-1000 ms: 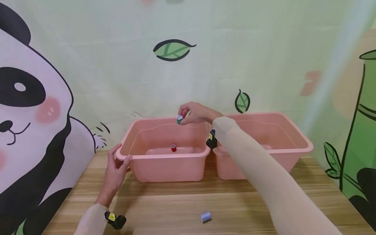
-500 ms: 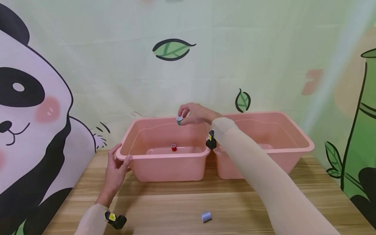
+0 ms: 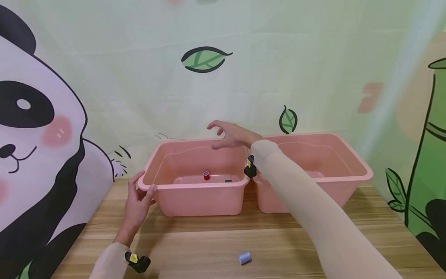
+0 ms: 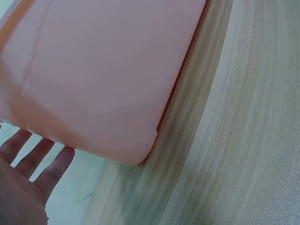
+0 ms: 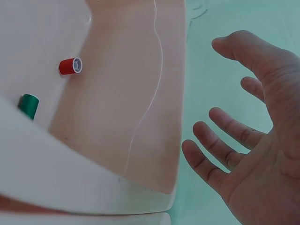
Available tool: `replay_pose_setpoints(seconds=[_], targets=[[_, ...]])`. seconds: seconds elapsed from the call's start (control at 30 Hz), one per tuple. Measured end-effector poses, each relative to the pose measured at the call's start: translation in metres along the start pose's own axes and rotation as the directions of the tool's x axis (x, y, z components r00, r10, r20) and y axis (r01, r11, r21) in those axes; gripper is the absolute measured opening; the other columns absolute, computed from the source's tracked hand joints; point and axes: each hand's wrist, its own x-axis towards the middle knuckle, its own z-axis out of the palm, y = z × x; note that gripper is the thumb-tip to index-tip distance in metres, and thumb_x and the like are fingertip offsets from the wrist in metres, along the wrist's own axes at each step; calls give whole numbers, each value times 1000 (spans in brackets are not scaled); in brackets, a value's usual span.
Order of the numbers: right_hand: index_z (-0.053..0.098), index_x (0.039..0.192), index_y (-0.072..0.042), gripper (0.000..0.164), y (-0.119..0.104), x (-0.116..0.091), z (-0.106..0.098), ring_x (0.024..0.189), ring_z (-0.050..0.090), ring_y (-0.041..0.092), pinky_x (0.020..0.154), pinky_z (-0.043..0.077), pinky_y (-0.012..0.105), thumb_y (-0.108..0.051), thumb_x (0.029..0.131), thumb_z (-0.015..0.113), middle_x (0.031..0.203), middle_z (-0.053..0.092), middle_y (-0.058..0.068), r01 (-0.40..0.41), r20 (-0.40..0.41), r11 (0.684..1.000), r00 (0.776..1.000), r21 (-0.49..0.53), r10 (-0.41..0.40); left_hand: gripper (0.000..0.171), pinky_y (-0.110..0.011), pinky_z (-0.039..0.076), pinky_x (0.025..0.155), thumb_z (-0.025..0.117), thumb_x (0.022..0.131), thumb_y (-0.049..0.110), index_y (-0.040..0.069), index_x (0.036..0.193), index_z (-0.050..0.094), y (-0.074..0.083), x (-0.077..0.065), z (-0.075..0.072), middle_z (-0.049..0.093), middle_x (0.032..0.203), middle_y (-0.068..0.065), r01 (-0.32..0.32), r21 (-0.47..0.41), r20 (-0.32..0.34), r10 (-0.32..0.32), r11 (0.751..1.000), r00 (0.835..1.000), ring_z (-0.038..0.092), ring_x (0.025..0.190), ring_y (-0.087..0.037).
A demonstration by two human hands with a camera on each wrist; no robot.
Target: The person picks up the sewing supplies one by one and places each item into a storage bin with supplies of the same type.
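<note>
My right hand [image 3: 232, 135] hovers over the back right of the left pink plastic tub [image 3: 200, 199], thumb and fingers spread apart and holding nothing. Inside that tub, a red thread spool [image 3: 206, 176] stands upright near the middle. A green thread spool [image 3: 228, 181] lies close to the front wall, mostly hidden in the head view; the right wrist view shows more of this green spool [image 5: 29, 106]. My left hand [image 3: 136, 203] grips the tub's front left corner, thumb at the rim and fingers against the outer side. On the table lies a lavender-blue thread spool [image 3: 245, 257].
A second pink tub [image 3: 348, 179] stands close on the right, partly behind my right forearm. Both tubs rest on a wood-grain table [image 3: 195, 248]. Behind them hangs a green backdrop [image 3: 139, 77] printed with a panda and leaves.
My right hand has let go of the green spool, its fingers spreading. The spool has dropped into the left tub, near the front wall. My left hand stays in place.
</note>
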Motion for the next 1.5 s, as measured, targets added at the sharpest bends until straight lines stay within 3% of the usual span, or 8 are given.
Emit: replay_pose_setpoints(seconds=[0.27,0.53,0.9,1.07,1.23,1.5], targets=[[41,152,-29,75,2,0,-1,123,52,28,99,54,51,-38,88,80,146,50,15,-7,0,1000,1000,-5,7,70,-32,61,85,58,106,35,32,161,15,1,-1,1,34,163,-15,-3,-4,-3,3,1000,1000,51,133,-37],[41,153,-28,76,0,-2,-2,113,60,27,96,57,49,-38,88,80,146,50,16,13,1,1000,1000,-10,-13,70,-42,59,90,58,105,36,34,161,15,-1,0,1,33,164,-14,18,-3,12,-18,1000,1000,51,134,-37],[36,153,-39,82,-8,-14,-3,122,57,26,93,59,42,-45,85,82,148,48,6,34,33,999,999,2,-34,70,-36,60,88,58,106,32,35,161,15,-3,-1,0,34,163,-15,21,4,-1,-21,1000,1000,52,133,-37],[32,155,-40,87,-13,-24,-7,131,52,31,96,57,46,-45,84,82,149,46,3,74,52,997,996,21,-75,69,-34,61,86,57,106,33,34,161,16,0,-2,1,37,162,-15,6,25,-11,-6,1000,1000,55,127,-30],[27,157,-40,91,-17,-37,-11,134,48,27,100,54,50,-48,84,81,152,44,2,123,70,992,990,6,-124,69,-35,61,87,57,106,34,34,161,16,2,-2,1,37,162,-15,-5,40,-9,5,999,1000,56,124,-24],[25,160,-39,93,-17,-57,-13,144,39,26,114,40,55,-50,85,79,161,35,-3,198,113,980,974,0,-197,69,-30,61,84,58,106,36,32,161,17,3,-3,1,37,162,-15,-15,25,-7,16,1000,1000,56,124,-25]])
